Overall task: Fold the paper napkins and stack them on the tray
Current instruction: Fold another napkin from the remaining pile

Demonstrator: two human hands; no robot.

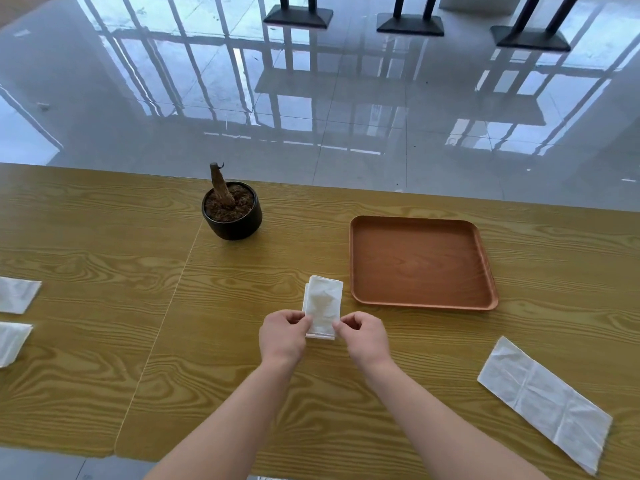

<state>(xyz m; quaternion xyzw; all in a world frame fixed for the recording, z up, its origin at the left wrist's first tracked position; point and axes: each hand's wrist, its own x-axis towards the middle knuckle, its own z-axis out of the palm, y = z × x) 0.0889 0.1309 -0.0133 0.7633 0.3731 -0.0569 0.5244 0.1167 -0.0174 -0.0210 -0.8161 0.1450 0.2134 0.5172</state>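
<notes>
A white paper napkin point(323, 304), folded into a narrow rectangle, lies on the wooden table in front of me. My left hand point(282, 336) pinches its near left corner and my right hand point(363, 337) pinches its near right corner. The brown tray point(420, 263) sits just right of and beyond the napkin, with nothing on it. An unfolded long napkin point(543, 401) lies flat at the near right. Two more napkins lie at the left edge, one farther point(17, 294) and one nearer point(12, 342), both partly cut off.
A black pot point(232, 216) with soil and a bare stem stands on the table, left of the tray. The table's point(104, 341) far edge meets a glossy tiled floor. Dark table bases point(298, 15) stand far back.
</notes>
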